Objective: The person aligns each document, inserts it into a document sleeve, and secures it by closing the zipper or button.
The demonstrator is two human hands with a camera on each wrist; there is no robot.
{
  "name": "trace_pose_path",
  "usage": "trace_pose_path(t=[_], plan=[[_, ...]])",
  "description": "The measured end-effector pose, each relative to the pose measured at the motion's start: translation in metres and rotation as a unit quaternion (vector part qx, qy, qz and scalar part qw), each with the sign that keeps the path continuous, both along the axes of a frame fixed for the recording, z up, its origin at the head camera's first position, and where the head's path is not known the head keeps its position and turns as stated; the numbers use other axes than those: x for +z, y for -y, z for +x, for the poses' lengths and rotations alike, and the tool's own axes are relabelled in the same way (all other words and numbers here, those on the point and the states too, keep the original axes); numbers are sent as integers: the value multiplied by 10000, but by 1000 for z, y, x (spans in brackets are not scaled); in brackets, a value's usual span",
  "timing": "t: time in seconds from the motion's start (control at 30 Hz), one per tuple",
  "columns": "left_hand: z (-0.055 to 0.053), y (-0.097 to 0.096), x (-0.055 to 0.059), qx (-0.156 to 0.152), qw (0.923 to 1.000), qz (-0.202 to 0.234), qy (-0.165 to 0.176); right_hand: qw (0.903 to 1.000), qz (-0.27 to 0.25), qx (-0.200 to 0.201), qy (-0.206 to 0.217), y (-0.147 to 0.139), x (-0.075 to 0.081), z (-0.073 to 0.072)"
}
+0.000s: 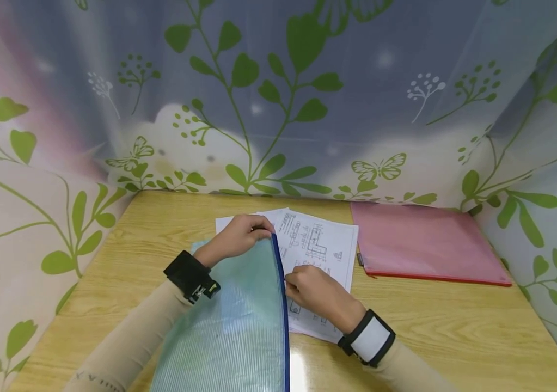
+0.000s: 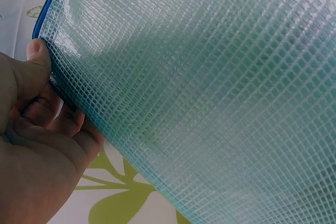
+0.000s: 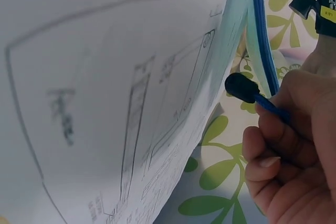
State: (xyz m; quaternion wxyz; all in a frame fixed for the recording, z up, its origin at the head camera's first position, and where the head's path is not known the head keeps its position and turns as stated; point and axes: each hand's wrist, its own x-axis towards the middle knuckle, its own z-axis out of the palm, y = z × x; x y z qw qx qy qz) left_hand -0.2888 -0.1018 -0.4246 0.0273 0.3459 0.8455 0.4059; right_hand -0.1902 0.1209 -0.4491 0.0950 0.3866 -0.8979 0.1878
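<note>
Zipper [image 1: 285,321] step, looks like — left hand [image 1: 234,237] pinches top corner of teal mesh pouch [image 1: 239,305], right hand [image 1: 316,289] pinches its blue pull cord [image 3: 270,107]. Pouch overlaps printed sheets [image 1: 317,239] on desk [image 1: 405,337]. Next move likely needs edge held taut — pull direction unclear.

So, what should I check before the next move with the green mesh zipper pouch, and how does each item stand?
1. Left hand pinching the green mesh zipper pouch at its top corner: ok.
2. Right hand holding the black-tipped blue pull cord: ok.
3. Blue zipper fully open or closed: cannot tell.
4. Drawing sheets not overlapped by the pouch in the head view: not ok.
5. Pink zipper pouch clear of both hands: ok.
</note>
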Motion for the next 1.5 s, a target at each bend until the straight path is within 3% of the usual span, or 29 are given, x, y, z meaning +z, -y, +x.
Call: trace_pose_path(t=[0.43,0.8,1.5], plan=[[1,-3,7,31,10000,-65,-15,9995,65,144,-280,-2,-4,6],[-3,-5,8,263,9996,-12,-134,9991,197,261,-256,-1,-6,10],[-3,-3,8,284,9992,41,-287,9982,391,381,-261,0,-6,20]])
